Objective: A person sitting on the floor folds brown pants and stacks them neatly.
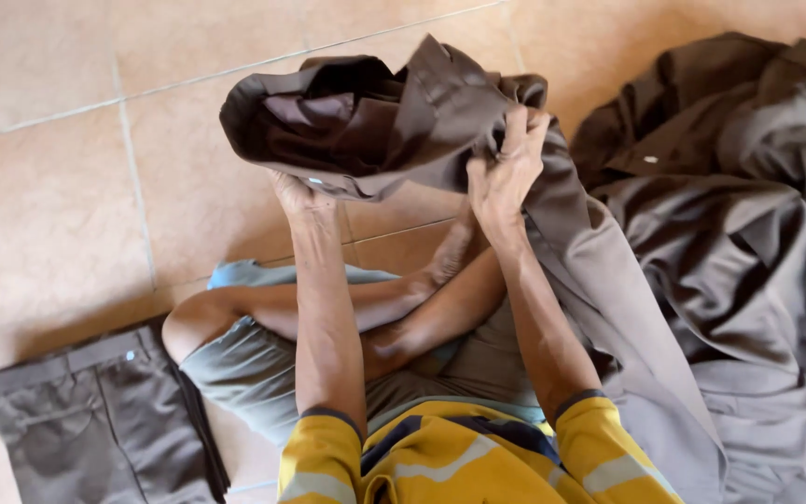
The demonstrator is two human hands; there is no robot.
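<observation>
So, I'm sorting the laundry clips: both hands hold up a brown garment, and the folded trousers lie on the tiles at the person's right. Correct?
Not quite. The head view shows both hands, left hand and right hand, holding up the brown garment, but the folded trousers lie on the tiles at the person's left.

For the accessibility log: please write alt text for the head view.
Seated cross-legged on a tiled floor, a person lifts a brown garment, left hand beneath it and right hand gripping its edge. More brown clothes are heaped on the right; folded trousers lie lower left.
</observation>
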